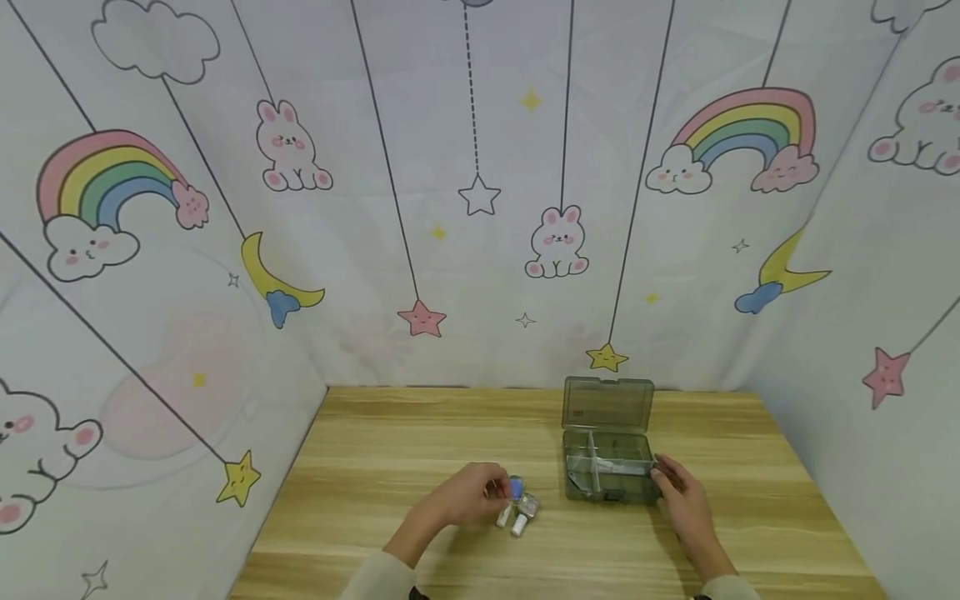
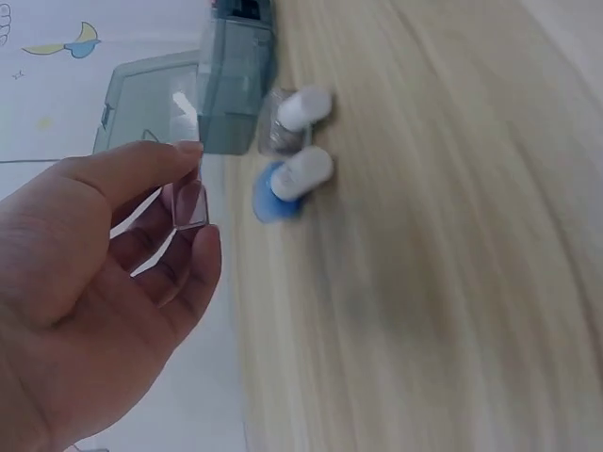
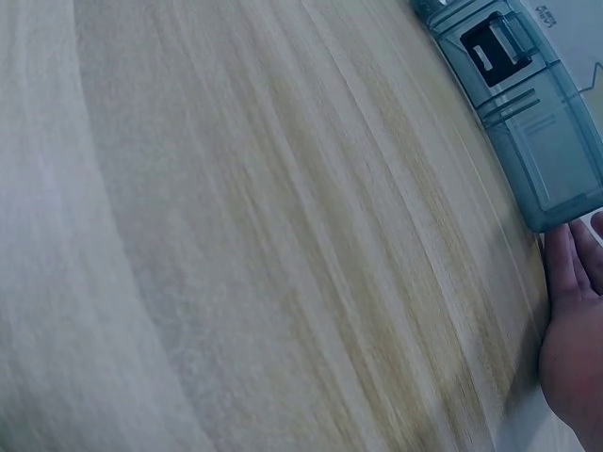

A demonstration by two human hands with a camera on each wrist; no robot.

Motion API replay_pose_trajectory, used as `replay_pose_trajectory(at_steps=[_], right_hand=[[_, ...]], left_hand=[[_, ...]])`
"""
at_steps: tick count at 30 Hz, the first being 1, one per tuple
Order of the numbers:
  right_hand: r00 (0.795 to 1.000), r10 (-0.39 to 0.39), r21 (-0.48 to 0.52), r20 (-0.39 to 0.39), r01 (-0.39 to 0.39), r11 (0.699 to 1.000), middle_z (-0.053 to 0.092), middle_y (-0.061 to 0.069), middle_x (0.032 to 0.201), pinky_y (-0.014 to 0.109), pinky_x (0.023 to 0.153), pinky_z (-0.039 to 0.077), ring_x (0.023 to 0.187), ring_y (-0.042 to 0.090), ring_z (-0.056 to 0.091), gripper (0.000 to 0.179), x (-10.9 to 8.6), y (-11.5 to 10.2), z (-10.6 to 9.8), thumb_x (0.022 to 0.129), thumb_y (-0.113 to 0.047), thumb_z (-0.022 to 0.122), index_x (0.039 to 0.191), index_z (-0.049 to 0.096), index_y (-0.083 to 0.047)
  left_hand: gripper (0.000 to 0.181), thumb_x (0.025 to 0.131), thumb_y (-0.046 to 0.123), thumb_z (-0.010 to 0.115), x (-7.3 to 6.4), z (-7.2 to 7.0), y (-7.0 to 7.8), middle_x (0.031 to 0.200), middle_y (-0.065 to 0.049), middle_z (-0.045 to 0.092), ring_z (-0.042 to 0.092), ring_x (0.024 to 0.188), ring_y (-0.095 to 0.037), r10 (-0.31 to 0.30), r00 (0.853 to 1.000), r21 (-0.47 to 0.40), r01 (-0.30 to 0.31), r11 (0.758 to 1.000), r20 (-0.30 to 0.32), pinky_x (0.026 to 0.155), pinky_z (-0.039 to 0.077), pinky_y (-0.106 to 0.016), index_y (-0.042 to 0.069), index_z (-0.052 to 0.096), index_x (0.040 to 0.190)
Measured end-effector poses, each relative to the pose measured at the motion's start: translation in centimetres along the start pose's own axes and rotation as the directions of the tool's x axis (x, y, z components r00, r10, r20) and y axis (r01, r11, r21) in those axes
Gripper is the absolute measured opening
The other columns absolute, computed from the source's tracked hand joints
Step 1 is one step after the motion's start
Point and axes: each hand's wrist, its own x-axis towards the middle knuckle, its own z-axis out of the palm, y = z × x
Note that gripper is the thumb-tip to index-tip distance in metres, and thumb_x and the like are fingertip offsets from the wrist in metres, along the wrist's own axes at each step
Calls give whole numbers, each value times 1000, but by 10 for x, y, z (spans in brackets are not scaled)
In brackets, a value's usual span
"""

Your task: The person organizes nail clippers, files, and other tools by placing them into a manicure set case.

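Observation:
My left hand pinches a small clear plastic piece between thumb and fingers, raised above the table in the left wrist view. Just right of that hand lie two small nail polish bottles with white caps: a blue one and a clear, greyish one. Farther right stands a translucent grey-green compartment box, its hinged lid raised at the back. Clear dividers split its inside. At the box's right side rests my right hand, fingers extended along the end wall.
The wood-grain table carries the box and bottles. A white curtain printed with rabbits, stars and rainbows closes off the back and both sides. A dark latch sits on the box's front.

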Motion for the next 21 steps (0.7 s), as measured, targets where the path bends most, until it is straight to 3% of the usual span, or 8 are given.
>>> replay_pose_trajectory(at_steps=[11, 16, 21], right_hand=[[1000, 10, -13, 1, -10, 1000, 50, 23, 157, 6, 89, 42, 110, -14, 48, 55, 0, -2, 0, 112, -29, 56, 158, 45, -2], [1000, -13, -16, -1, 13, 1000, 51, 24, 155, 6, 88, 43, 109, -15, 48, 54, -3, -4, 1, 113, -30, 55, 157, 46, -1], [1000, -19, -11, 6, 19, 1000, 52, 24, 155, 6, 88, 43, 110, -14, 48, 54, -5, -6, 1, 113, -31, 54, 158, 46, -2]], left_hand=[[2, 103, 18, 73, 70, 9, 31, 97, 14, 64, 60, 87, 2, 76, 988, 56, -69, 996, -135, 79, 54, -19, 18, 71, 101], [5, 104, 16, 71, 98, 14, 44, 98, 12, 66, 60, 87, 3, 117, 982, 69, -107, 992, -151, 79, 54, -18, 13, 73, 106], [5, 105, 17, 69, 124, 22, 57, 101, 10, 64, 58, 89, 3, 144, 976, 108, -128, 986, -161, 79, 52, -15, 15, 72, 109]])
